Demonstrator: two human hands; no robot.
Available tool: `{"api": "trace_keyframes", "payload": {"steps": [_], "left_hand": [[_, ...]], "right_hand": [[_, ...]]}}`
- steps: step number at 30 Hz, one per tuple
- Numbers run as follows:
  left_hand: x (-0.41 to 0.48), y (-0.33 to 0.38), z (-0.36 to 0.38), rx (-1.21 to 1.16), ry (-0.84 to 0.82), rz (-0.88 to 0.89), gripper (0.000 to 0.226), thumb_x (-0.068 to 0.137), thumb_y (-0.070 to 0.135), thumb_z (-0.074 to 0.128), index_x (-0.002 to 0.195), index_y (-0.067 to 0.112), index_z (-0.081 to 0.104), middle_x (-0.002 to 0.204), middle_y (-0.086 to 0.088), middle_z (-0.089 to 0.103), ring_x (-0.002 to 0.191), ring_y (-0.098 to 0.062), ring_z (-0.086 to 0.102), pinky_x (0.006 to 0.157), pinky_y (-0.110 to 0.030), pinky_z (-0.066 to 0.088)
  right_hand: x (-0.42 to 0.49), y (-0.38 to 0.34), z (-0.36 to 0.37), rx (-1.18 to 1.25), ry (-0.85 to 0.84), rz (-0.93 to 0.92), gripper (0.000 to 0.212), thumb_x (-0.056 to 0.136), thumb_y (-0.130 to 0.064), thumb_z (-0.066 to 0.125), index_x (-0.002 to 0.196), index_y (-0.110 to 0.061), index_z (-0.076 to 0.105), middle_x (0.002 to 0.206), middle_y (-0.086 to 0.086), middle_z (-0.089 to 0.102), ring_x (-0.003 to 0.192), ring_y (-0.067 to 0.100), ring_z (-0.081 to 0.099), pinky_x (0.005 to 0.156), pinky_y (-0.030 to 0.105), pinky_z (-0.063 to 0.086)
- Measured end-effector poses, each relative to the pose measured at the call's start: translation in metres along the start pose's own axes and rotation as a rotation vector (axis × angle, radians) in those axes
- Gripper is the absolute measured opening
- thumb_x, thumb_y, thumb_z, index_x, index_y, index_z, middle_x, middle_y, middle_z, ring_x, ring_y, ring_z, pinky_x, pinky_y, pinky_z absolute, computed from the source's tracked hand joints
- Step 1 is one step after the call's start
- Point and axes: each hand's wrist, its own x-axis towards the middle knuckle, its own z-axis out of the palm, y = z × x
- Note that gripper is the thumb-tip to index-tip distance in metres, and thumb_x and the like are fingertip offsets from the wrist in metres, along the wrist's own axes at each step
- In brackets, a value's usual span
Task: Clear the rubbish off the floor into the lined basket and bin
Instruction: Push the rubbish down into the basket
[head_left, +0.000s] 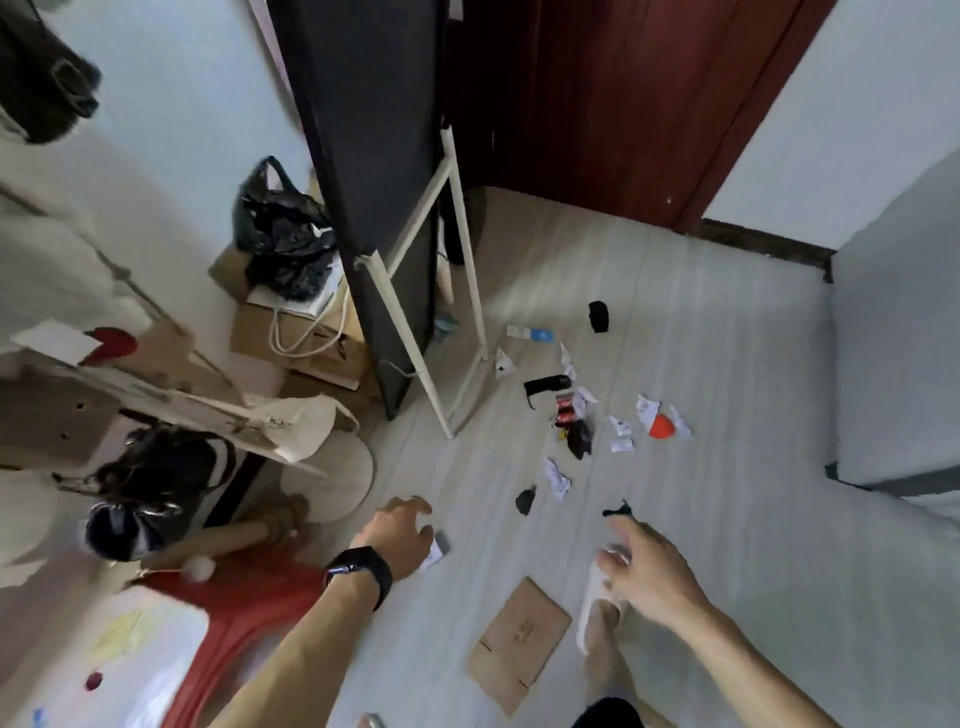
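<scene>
Rubbish lies scattered on the pale wood floor (727, 364): white paper scraps (558, 475), black scraps (579, 439), a red wrapper (563, 415), an orange piece (662, 427), a blue-and-white packet (530, 333) and a flat cardboard piece (519, 642). My left hand (400, 535), with a black watch on its wrist, hangs with its fingers curled just over a white paper scrap (434, 560); I cannot tell whether it holds the scrap. My right hand (644, 566) is stretched forward above the floor with its fingers relaxed and holds nothing. No basket or bin shows.
A white metal frame (457, 291) and a dark panel (363, 156) stand ahead on the left. A black plastic bag (280, 234) sits on cardboard boxes (291, 332). A grey bed (893, 338) borders the right. My slippered foot (597, 608) is below the right hand.
</scene>
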Motion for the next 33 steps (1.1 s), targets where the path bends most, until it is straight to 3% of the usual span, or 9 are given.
{"api": "trace_keyframes", "payload": {"steps": [7,14,20,25,28,30,33], "left_hand": [[0.106,0.042,0.085,-0.151,-0.035,-0.296,0.036,0.093,0.033,0.051,0.129,0.028,0.052,0.136,-0.005,0.050,0.120,-0.026,0.054,0.096,-0.031,0.044],[0.240,0.037,0.181,-0.150,-0.042,-0.362,0.046,0.092,0.043,0.055,0.136,0.030,0.047,0.146,-0.002,0.041,0.131,-0.024,0.043,0.105,-0.035,0.041],[0.381,0.023,0.326,-0.116,-0.142,-0.242,0.055,0.093,0.041,0.058,0.143,0.040,0.036,0.153,0.001,0.026,0.135,-0.025,0.036,0.104,-0.041,0.043],[0.470,0.036,0.424,-0.017,-0.090,-0.106,0.069,0.093,0.024,0.060,0.147,0.048,0.025,0.159,0.002,0.002,0.133,-0.027,0.033,0.098,-0.040,0.042],[0.505,0.030,0.469,0.071,-0.057,0.017,0.068,0.096,0.011,0.044,0.150,0.048,0.022,0.161,0.002,0.000,0.130,-0.025,0.032,0.096,-0.036,0.041],[0.515,0.016,0.485,0.130,-0.019,0.097,0.061,0.095,0.009,0.032,0.150,0.036,0.029,0.157,0.001,0.016,0.128,-0.026,0.035,0.094,-0.035,0.041],[0.516,-0.013,0.490,0.247,0.014,0.236,0.047,0.097,0.006,0.037,0.143,0.018,0.039,0.145,-0.005,0.037,0.123,-0.028,0.041,0.089,-0.036,0.044]], "right_hand": [[0.189,0.056,-0.043,-0.319,-0.221,-0.081,0.057,0.091,-0.048,0.058,0.142,-0.029,0.041,0.138,0.001,0.053,0.125,0.023,0.052,0.101,0.033,0.044],[0.349,0.108,0.035,-0.428,-0.331,-0.149,0.061,0.092,-0.048,0.055,0.146,-0.027,0.035,0.144,0.005,0.045,0.122,0.028,0.053,0.100,0.040,0.045],[0.484,0.173,0.184,-0.548,-0.395,-0.174,0.061,0.096,-0.039,0.055,0.148,-0.030,0.027,0.158,0.006,0.019,0.122,0.037,0.051,0.096,0.043,0.047],[0.561,0.222,0.269,-0.615,-0.339,-0.172,0.068,0.096,-0.023,0.055,0.152,-0.033,0.018,0.162,0.002,-0.005,0.121,0.041,0.048,0.097,0.044,0.045],[0.583,0.251,0.301,-0.669,-0.238,-0.276,0.065,0.093,-0.009,0.057,0.150,-0.021,0.029,0.158,0.013,0.015,0.121,0.039,0.046,0.096,0.042,0.045],[0.588,0.261,0.312,-0.704,-0.184,-0.374,0.054,0.094,-0.004,0.051,0.146,-0.009,0.037,0.150,0.018,0.029,0.120,0.037,0.047,0.099,0.038,0.043],[0.590,0.263,0.316,-0.774,-0.199,-0.427,0.043,0.103,-0.011,0.040,0.145,-0.006,0.038,0.144,0.015,0.037,0.117,0.031,0.054,0.096,0.033,0.044]]}}
